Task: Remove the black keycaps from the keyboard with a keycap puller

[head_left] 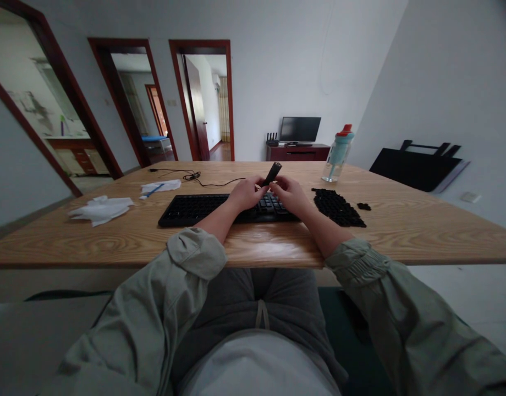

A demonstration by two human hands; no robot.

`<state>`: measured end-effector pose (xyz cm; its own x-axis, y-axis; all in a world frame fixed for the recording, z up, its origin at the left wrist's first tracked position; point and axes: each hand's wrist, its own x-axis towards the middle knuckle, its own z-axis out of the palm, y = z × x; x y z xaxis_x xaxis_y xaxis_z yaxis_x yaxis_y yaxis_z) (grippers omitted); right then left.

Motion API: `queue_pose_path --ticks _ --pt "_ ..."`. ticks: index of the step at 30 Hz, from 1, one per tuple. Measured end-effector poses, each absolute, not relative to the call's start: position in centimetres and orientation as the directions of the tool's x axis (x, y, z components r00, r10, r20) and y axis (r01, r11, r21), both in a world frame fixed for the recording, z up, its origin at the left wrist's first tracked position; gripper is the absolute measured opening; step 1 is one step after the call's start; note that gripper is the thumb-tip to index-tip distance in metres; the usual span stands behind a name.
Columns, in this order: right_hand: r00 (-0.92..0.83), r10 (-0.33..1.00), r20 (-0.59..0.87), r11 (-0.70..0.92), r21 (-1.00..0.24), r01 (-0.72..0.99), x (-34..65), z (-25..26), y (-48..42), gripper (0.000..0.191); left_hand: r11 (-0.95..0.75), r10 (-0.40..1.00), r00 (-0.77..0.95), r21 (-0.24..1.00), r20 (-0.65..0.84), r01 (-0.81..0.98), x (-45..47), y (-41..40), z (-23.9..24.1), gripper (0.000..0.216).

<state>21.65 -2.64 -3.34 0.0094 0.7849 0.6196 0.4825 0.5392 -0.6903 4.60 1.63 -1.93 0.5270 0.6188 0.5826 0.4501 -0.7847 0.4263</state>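
1. While left hand (248, 193) grips tilted black stick (271, 174) above keyboard (191, 208), right hand (292, 193) sits just beside it, near stick's lower end
2. Can't tell if right hand is clamped on anything
3. Keyboard flat on counter (269, 248), between white tissue (102, 210) and black keycap pile (337, 208)
4. Bottle (337, 157) upright behind pile, black cable (220, 185) behind keyboard

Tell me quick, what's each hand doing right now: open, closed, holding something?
Left hand: closed, holding a short black stick-shaped object, material unclear.
Right hand: curled close beside that object; whether it grips anything cannot be told.
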Motion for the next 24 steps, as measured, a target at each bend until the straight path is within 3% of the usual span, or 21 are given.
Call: queue_pose_path --ticks 5,10,24 --pt "-0.008 0.782 0.623 0.526 -0.654 0.543 21.6 -3.5 -2.6 0.036 -0.768 0.634 0.538 0.53 0.555 0.359 4.3 1.8 -1.9 0.031" --pt "-0.027 0.806 0.591 0.503 -0.66 0.558 21.7 -3.7 -2.5 0.035 -0.765 0.631 0.559 0.55 0.537 0.335 4.1 2.0 -1.9 0.032" --pt "-0.081 0.822 0.564 0.536 -0.715 0.449 21.3 -4.3 -2.2 0.031 -0.807 0.59 0.664 0.345 0.46 0.479 2.9 3.4 -2.7 0.028"
